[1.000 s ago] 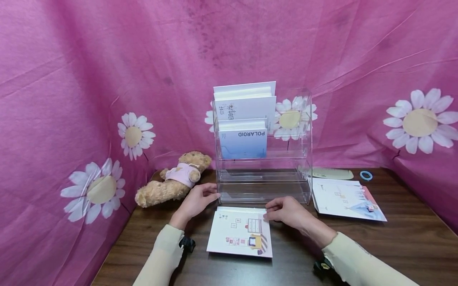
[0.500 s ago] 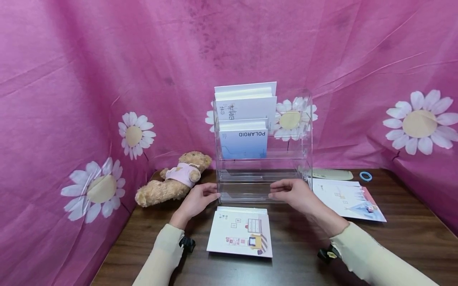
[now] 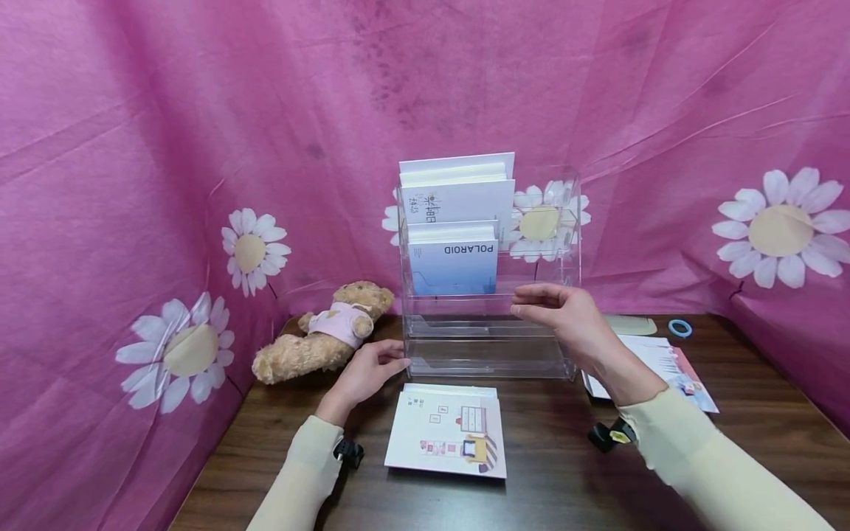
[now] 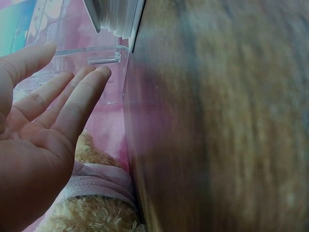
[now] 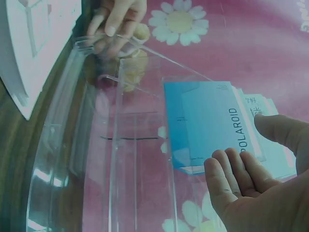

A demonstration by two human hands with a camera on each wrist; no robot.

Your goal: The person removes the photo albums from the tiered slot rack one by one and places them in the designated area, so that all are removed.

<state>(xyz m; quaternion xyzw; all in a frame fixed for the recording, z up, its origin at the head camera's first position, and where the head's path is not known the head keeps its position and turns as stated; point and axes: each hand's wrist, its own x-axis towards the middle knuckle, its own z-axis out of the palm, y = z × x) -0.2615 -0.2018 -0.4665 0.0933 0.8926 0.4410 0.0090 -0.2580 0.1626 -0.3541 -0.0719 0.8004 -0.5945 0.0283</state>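
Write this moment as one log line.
left grip: empty, beside rack; right grip: empty, near rack; blue book: in rack; bear: left of rack

Extends both arms (image 3: 299, 464) forward; holds left hand (image 3: 365, 372) low, fingers (image 4: 79, 104) straight; holds right hand (image 3: 571, 321) higher, fingers (image 5: 218, 179) together, thumb (image 5: 280, 130) apart.

Your head view shows even, moderately bright light, with soft sheen on the dark brown wooden table (image 3: 541, 472) and shadow along the near edge of the white illustrated book (image 3: 445, 431). Your left wrist view is dimmer, wood grain blurred. Your right wrist view is hazy; glare marks the clear acrylic tiered rack (image 5: 48, 179).
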